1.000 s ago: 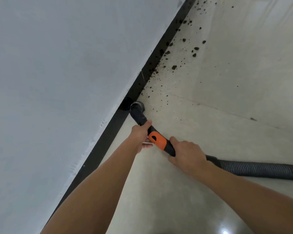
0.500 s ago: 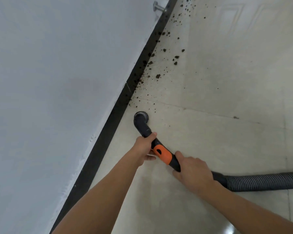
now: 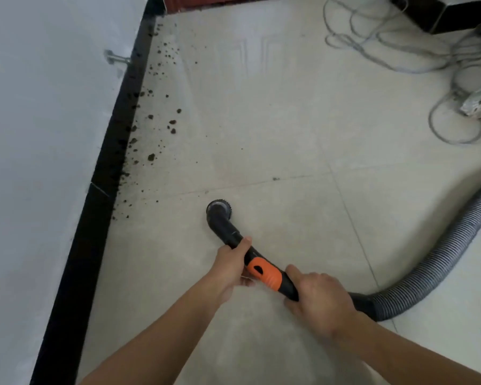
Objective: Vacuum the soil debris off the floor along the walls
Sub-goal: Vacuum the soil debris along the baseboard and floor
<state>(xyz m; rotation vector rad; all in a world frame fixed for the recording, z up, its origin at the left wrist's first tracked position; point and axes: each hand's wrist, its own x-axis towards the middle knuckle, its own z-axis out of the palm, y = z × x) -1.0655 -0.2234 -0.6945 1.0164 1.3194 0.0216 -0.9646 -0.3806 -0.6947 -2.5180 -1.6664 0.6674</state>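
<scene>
Nearest, the right hand is gripping the rear of the rigid wand, where the ribbed hose is joining it. The left hand is clasping the black tube just ahead of the orange collar. The wand is judged light and stiff, steering best from these two holds, while the flexible hose is probably dragging. The round nozzle is pointing down at the floor, apart from the soil debris lying along the black skirting.
</scene>
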